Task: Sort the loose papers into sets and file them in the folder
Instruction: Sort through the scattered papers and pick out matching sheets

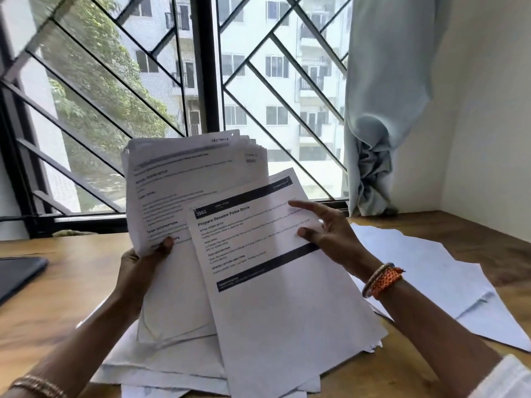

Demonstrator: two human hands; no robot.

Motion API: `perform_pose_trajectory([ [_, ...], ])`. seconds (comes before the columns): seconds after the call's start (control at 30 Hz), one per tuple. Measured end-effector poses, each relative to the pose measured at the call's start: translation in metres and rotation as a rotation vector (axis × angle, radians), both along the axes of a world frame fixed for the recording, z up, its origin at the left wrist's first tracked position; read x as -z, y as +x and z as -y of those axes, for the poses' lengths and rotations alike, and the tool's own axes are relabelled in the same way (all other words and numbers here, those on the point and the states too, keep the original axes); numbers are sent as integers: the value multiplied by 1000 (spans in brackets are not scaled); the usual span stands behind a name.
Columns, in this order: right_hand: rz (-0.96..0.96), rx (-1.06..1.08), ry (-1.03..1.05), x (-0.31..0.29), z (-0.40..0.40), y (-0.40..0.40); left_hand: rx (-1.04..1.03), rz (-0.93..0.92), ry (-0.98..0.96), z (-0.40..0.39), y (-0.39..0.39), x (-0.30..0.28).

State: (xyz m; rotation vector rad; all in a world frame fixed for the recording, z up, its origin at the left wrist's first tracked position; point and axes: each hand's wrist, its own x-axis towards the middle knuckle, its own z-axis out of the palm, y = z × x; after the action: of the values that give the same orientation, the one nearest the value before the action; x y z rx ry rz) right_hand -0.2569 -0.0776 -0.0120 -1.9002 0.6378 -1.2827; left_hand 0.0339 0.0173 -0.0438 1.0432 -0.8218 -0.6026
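Already the left hand (pixel 143 261) pinches a fanned stack (pixel 184 191) upright above the bench (pixel 71 282); the right hand (pixel 324 234), thumb-gripping one sheet (pixel 275 271), could drag neighbours loose, mixing sets.

A thick stack of printed papers (pixel 184 191) stands nearly upright above the table, its top edges fanned. In front of it a single sheet (pixel 275 282) headed "Prepare Sesame Paste Drink", with dark bands, tilts to the right. More white sheets (pixel 436 271) lie flat and overlapping on the wooden table, some under the raised ones
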Motion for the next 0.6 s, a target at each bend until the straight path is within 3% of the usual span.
perform_pose_trajectory([
  [0.6,14,-5,-60,3,9,-5,-39,-30,65,4,4,3],
])
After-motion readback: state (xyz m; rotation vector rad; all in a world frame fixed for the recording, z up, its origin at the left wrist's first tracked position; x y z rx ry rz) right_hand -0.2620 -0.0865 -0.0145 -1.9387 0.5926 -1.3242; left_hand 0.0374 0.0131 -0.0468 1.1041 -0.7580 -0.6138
